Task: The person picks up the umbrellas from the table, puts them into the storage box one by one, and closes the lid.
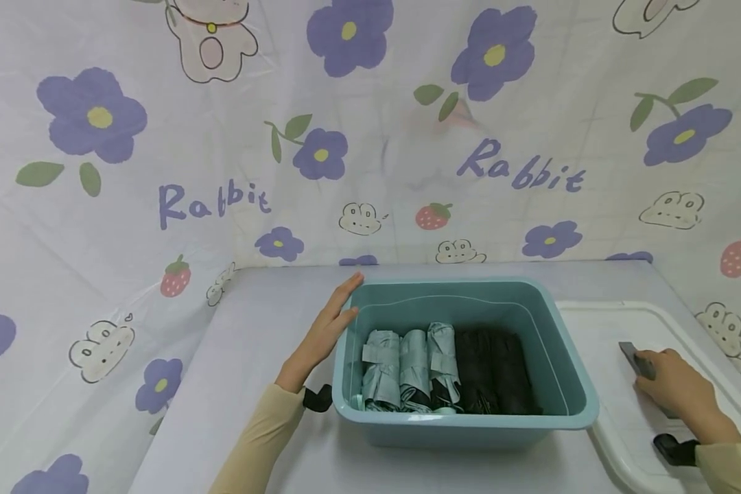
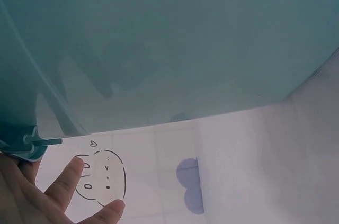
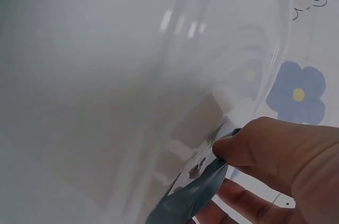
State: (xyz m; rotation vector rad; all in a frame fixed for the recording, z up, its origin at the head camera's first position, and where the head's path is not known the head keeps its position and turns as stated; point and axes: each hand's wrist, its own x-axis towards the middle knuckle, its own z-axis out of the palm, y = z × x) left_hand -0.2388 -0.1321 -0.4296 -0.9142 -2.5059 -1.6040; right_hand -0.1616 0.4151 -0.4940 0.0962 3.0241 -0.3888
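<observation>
A blue-green plastic bin (image 1: 463,432) stands in the middle of the table. Inside it, upright side by side, are several rolled fabric bundles like folded umbrellas: light blue ones (image 1: 381,374) on the left, black ones (image 1: 497,374) on the right. My left hand (image 1: 327,328) rests with extended fingers on the bin's left rim; in the left wrist view its fingers (image 2: 66,184) spread beside the outer wall. Over the white tray (image 1: 593,329), my right hand (image 1: 679,387) pinches a slim dark grey item (image 3: 198,195) with a shiny pale face between thumb and fingers. Its exact kind is unclear.
The white tray lies right of the bin, close against its side. A pale cloth covers the table (image 1: 265,309). Behind and at both sides hangs a printed curtain (image 1: 383,206) with flowers and rabbits. Black mounts (image 1: 676,449) are strapped at both wrists.
</observation>
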